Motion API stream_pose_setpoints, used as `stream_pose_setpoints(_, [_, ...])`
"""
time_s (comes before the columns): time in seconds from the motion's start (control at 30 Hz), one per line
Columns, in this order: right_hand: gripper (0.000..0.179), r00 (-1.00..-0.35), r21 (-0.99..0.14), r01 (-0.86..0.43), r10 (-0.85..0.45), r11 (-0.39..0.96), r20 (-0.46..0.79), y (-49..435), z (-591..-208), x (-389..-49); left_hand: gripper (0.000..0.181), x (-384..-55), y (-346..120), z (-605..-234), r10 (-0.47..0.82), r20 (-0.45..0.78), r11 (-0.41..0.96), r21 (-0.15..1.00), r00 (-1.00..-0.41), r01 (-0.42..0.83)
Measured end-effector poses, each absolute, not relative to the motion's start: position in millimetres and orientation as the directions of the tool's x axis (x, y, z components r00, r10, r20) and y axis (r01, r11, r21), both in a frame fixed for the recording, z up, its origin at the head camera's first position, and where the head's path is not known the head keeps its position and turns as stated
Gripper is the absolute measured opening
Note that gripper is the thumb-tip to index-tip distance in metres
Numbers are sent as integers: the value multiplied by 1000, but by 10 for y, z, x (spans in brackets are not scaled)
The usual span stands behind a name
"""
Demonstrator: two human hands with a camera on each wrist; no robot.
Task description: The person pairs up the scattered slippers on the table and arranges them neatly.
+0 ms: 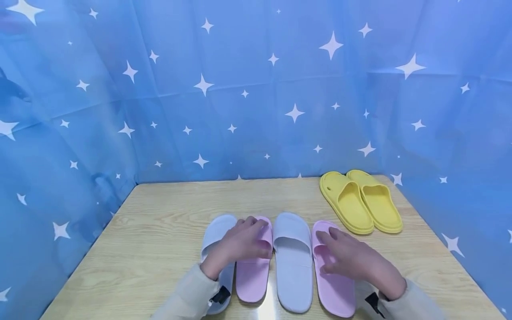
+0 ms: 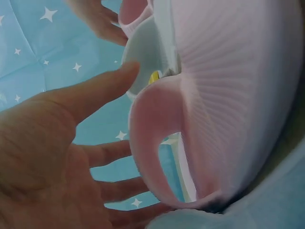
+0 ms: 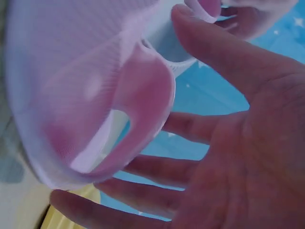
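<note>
Four slippers stand side by side in a row, pale blue and pink by turns. My left hand (image 1: 244, 242) is over the left pink slipper (image 1: 253, 280), fingers spread near its strap. In the left wrist view that hand (image 2: 52, 148) has its fingertips at the strap's outer side. Further right, my right hand (image 1: 352, 255) hovers at the right pink slipper (image 1: 336, 293); in the right wrist view its straight fingers (image 3: 157, 164) lie by that strap. Contact is hard to tell. Between the pink ones lies a pale blue slipper (image 1: 294, 280); another pale blue slipper (image 1: 219, 226), partly hidden, is leftmost.
A pair of yellow slippers, the left one (image 1: 348, 204) overlapping the right one (image 1: 382, 206), lies at the back right of the wooden table (image 1: 160, 240). A blue curtain (image 1: 240, 111) with white stars encloses the back and sides.
</note>
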State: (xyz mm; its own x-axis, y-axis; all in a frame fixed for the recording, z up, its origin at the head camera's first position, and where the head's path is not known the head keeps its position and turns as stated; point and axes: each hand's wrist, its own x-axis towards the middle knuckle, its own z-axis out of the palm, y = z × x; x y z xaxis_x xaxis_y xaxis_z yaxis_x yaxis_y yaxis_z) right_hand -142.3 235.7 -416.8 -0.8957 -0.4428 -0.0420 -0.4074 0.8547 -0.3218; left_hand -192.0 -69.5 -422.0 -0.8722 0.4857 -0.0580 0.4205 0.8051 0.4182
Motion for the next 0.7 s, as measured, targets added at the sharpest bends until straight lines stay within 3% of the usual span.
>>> stream_pose_setpoints(0.2, [32, -873, -338, -456, -487, 823, -9, 2333, -4093, -1540, 91, -1849, -701, -4234, 494, -103, 845, 290, -863, 449])
stream_pose_setpoints(0.4, [26, -910, -367, -379, -415, 850, -22, 2335, -4131, -1612, 120, -1711, -667, -4219, 509, -162, 855, 207, -845, 475])
stream_pose_setpoints(0.7, [26, -912, -320, -391, -410, 863, 7, 2422, -4116, -1677, 134, -1675, -605, -4281, 496, -153, 865, 170, -855, 472])
